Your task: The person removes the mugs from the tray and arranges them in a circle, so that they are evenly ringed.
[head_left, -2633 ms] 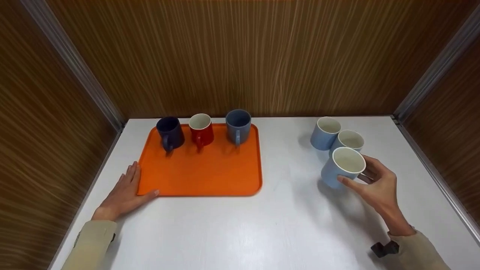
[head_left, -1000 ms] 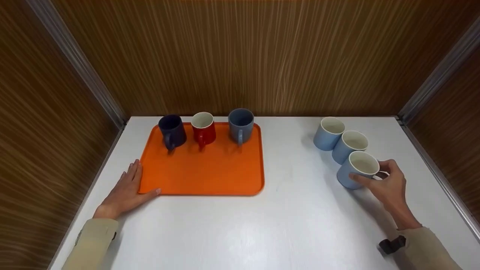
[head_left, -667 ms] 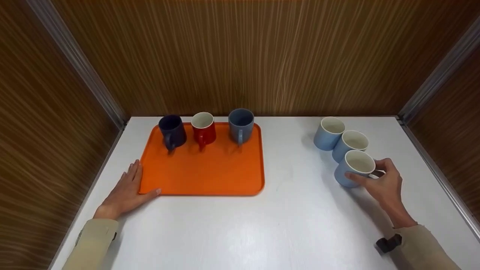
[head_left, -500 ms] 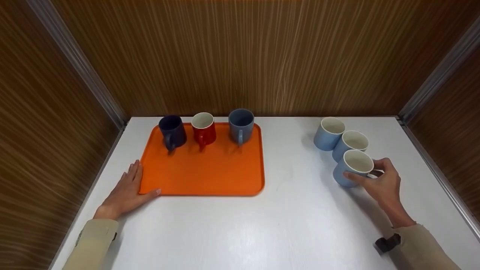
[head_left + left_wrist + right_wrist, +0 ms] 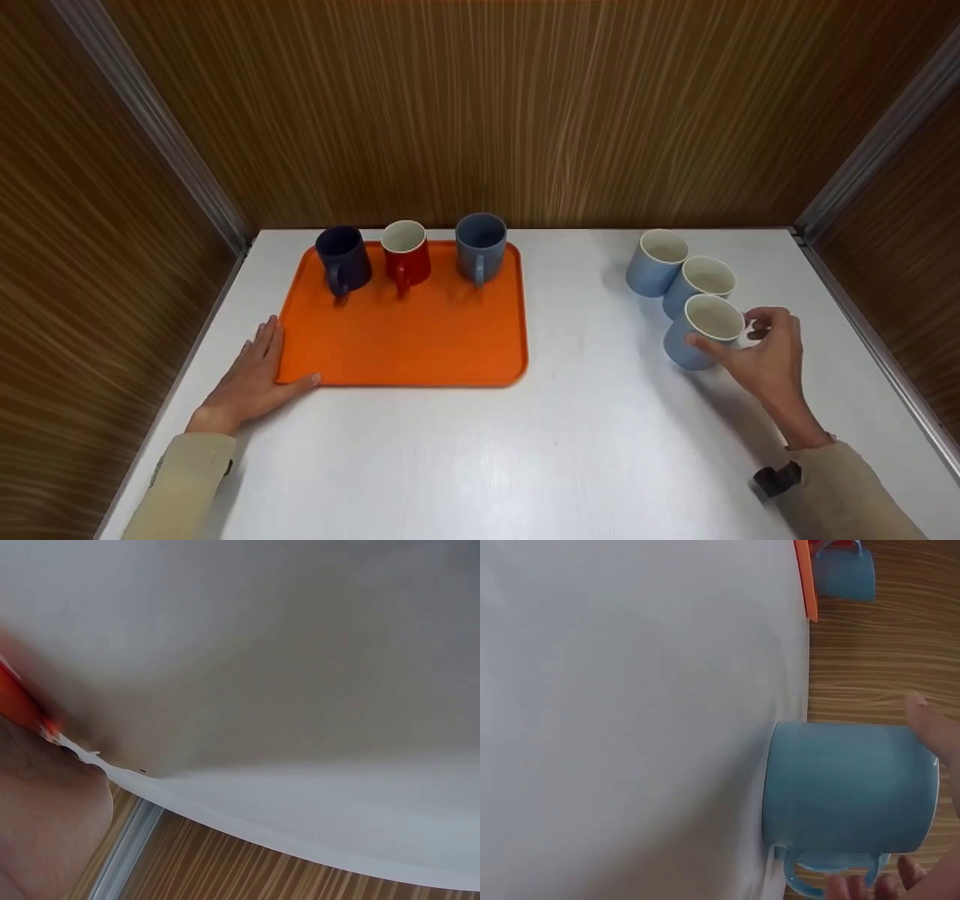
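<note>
My right hand (image 5: 761,356) is at the nearest light blue mug (image 5: 694,345) on the right. Its thumb lies along the near side of this mug, and its other fingers are bent loosely beside the handle, seemingly off it. In the right wrist view the same mug (image 5: 847,787) stands on the table, with thumb and fingertips on either side of it. Two more light blue mugs stand behind, one in the middle (image 5: 686,292) and one farthest back (image 5: 652,270). My left hand (image 5: 247,379) rests with straight fingers against the left front corner of an orange tray (image 5: 405,352).
On the tray's back part stand a dark blue mug (image 5: 349,270), a red mug (image 5: 411,266) and a grey-blue mug (image 5: 484,259), handles facing me. A white table (image 5: 465,465) carries everything. Wood-patterned panels (image 5: 525,112) close off its back and both sides.
The nearest light blue mug was lowered to the table beside the others, then shifted slightly left. My right fingers have since loosened from its handle. The left hand has stayed at the tray.
</note>
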The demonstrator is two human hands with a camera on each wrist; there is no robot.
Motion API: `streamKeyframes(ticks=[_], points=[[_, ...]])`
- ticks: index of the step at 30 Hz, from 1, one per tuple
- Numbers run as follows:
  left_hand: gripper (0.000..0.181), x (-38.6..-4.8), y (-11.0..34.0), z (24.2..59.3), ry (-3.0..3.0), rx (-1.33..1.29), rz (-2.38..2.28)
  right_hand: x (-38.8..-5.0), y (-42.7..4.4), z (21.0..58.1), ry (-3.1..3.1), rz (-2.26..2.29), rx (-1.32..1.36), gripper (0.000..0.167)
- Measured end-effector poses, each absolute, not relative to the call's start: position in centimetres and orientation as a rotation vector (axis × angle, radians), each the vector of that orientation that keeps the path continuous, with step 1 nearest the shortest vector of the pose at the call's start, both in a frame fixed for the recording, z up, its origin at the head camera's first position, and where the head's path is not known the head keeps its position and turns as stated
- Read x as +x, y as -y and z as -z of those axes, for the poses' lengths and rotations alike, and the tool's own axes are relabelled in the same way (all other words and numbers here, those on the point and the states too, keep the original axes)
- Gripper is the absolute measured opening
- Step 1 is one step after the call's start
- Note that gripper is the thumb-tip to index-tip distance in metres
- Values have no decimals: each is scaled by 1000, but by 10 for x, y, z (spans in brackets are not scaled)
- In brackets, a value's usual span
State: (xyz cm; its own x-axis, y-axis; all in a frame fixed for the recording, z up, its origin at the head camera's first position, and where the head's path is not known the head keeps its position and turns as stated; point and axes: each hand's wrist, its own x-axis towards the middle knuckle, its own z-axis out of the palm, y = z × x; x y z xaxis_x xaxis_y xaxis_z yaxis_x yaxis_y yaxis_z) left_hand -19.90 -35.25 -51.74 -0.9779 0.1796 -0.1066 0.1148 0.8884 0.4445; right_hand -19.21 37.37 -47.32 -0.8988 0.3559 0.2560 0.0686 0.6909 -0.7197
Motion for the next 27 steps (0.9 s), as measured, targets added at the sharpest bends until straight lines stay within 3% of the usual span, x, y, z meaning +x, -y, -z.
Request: streamKeyframes(ticks=[9, 27], points=[[122, -201, 353, 518, -2896, 229, -682, -207, -337, 441, 2274, -1063, 17, 60], [122, -200, 353, 519, -2895, 233, -680, -283, -222, 431, 2624, -1502, 356, 51]])
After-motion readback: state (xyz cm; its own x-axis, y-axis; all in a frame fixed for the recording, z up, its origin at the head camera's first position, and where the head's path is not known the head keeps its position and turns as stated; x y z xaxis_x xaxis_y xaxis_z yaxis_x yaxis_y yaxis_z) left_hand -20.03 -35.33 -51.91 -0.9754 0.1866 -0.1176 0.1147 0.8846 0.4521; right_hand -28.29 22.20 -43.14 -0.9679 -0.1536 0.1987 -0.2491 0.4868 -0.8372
